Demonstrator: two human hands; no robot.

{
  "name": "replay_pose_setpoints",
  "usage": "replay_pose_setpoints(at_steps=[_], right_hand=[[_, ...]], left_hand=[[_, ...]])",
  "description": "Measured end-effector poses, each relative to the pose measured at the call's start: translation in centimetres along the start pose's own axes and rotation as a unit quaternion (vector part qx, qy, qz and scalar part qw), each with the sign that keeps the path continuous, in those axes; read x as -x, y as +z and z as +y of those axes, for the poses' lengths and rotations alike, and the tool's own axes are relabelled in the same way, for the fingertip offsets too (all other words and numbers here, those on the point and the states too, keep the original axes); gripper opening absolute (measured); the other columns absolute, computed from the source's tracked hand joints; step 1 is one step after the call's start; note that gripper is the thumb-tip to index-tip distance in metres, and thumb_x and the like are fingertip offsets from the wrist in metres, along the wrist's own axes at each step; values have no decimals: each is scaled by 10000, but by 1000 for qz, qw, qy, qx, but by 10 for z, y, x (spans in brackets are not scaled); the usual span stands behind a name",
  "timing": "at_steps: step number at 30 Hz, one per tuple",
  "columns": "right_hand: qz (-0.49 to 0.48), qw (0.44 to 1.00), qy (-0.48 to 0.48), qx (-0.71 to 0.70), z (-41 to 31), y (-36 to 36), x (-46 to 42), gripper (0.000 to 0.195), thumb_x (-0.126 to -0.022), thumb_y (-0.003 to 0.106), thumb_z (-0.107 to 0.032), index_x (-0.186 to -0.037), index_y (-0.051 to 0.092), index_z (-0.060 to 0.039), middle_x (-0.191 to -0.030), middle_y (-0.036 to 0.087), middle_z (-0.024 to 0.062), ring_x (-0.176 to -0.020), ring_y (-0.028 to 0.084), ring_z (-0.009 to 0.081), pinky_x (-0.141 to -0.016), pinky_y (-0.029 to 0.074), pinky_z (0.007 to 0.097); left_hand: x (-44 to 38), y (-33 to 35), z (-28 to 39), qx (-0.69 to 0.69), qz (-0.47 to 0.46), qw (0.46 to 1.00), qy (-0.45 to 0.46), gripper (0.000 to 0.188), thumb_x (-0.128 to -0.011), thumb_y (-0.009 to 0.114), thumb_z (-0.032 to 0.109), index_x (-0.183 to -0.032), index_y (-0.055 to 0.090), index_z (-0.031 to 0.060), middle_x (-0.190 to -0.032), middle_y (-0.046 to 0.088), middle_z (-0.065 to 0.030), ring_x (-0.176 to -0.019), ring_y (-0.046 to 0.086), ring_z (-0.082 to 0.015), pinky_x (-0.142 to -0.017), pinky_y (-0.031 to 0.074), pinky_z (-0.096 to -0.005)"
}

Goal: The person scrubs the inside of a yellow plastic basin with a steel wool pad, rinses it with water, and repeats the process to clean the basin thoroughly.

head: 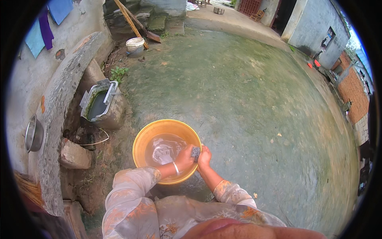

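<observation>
A yellow round basin (167,127) is before me, with cloudy water (162,149) in its bottom. My left hand (184,158), with a white bracelet at the wrist, reaches inside and holds a grey scrubbing pad (195,151) against the right inner wall. On the outer right side, my right hand (205,155) grips the basin's rim, close beside the pad. The basin's underside and what supports it are hidden from me.
A trough of murky water (100,104) stands left of the basin, near a low concrete ledge (55,125) bearing a metal bowl (34,133). Farther off are a white bucket (135,47), a shovel (152,36) and steps (156,24). Mossy concrete ground (238,98) extends right.
</observation>
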State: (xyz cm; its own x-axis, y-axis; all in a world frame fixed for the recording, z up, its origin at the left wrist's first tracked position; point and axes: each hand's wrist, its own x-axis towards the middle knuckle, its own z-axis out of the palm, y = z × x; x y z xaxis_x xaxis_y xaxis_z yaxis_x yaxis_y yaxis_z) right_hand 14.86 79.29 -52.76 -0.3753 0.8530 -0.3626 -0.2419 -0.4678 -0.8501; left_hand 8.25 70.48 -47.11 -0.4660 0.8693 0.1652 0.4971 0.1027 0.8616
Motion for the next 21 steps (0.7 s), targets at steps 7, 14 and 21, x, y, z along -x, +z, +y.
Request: replay_pose_setpoints(at_steps=[7,14,21], right_hand=[[-24,998,51,3,2,-5,-8,192,-925,445,-163,-898,603,-57,-798,591,29,-705,553,151,-648,459,301],[-12,998,54,-14,-2,-2,1,180,-939,487,-185,-860,589,-59,-778,596,25,-692,542,137,-646,448,294],[-19,999,47,17,-14,7,6,191,-943,484,-187,-892,599,-43,-814,602,36,-718,551,144,-669,452,290]], left_hand=[[-51,0,-84,-147,253,952,-95,370,-774,599,37,-1122,474,33,-1004,580,-230,-948,563,-434,-816,458,-483],[-11,-4,-216,-356,-107,858,-354,332,-905,529,162,-1194,508,2,-1143,591,-194,-971,607,-351,-842,488,-456],[-73,-6,-106,449,295,712,-452,225,-850,624,34,-1068,576,63,-1050,610,-93,-834,608,-198,-481,546,-279]])
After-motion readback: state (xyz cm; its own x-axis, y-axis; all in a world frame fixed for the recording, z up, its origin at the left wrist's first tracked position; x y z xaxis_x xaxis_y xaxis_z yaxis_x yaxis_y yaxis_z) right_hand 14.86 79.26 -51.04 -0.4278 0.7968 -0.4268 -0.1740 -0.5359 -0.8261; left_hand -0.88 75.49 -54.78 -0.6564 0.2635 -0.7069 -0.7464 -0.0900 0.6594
